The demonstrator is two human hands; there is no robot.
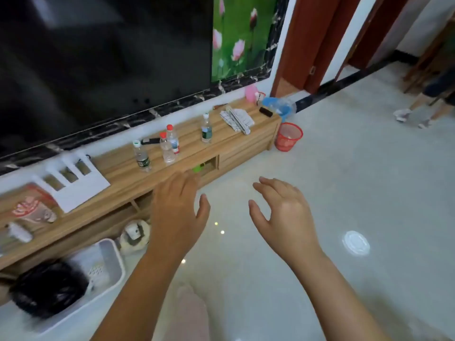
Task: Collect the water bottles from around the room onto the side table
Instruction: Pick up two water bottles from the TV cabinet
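Low wooden table [118, 185] under a wall-mounted television [98, 57], carrying four water bottles, all upright.

- White-capped bottle with green label [141, 156], nearest the left hand.
- Two red-capped bottles, one clear [167, 150] and one with a blue-and-red label [172, 139], standing just beside each other (they may touch; cannot tell).
- White-capped bottle with dark green label [206, 129], apart to the right.

Left hand [178, 212]: grip open, fingers spread, holding nothing, over the table's front edge.
Right hand [283, 215]: grip open, fingers curved, empty, above the tiled floor [344, 180].

Also present: red mesh wastebasket [288, 137] on the floor at the table's right end; folded patterned cloth [237, 118] on the table.
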